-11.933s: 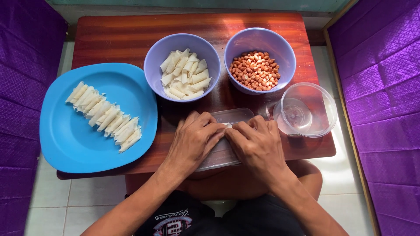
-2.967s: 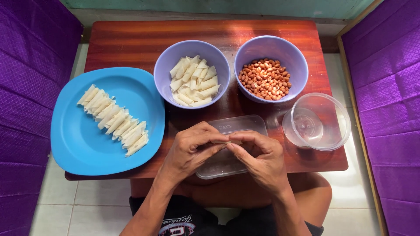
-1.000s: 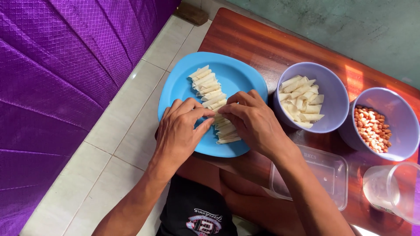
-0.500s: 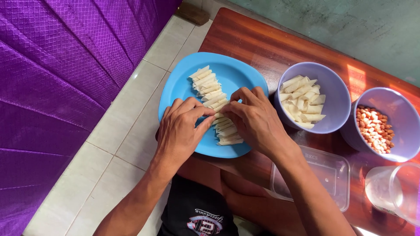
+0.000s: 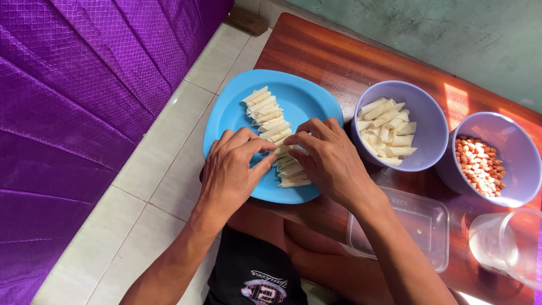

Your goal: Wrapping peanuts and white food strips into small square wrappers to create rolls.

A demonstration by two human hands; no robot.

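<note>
The head view looks down at a wooden tabletop [image 5: 333, 62] where a blue plate [image 5: 234, 116] carries a row of small white rolls [image 5: 265, 110]. Both hands meet over the lower end of this row. The left hand [image 5: 228, 172] rests on the plate with its fingers [image 5: 261, 146] curled toward one roll in the middle of the row, and the right hand [image 5: 327, 161] presses its fingertips on the same place from the other side. The hands seem to pinch this roll between them, but the fingers hide it, so the grip is not sure.

The rolls lie very close, each one touching the next. A push that is too strong can shift the neighbours and break the neat row, or open a roll that is only lightly closed. The plate hangs partly over the tabletop edge on the left side, above the tiled floor [image 5: 169, 169], so weight from the left hand can tip it. Near the right wrist stands a bowl of flat wrappers [image 5: 389, 135], then a bowl of peanuts [image 5: 480, 164], and a clear box [image 5: 412, 226] lies under the forearm; a careless elbow can knock these.
</note>
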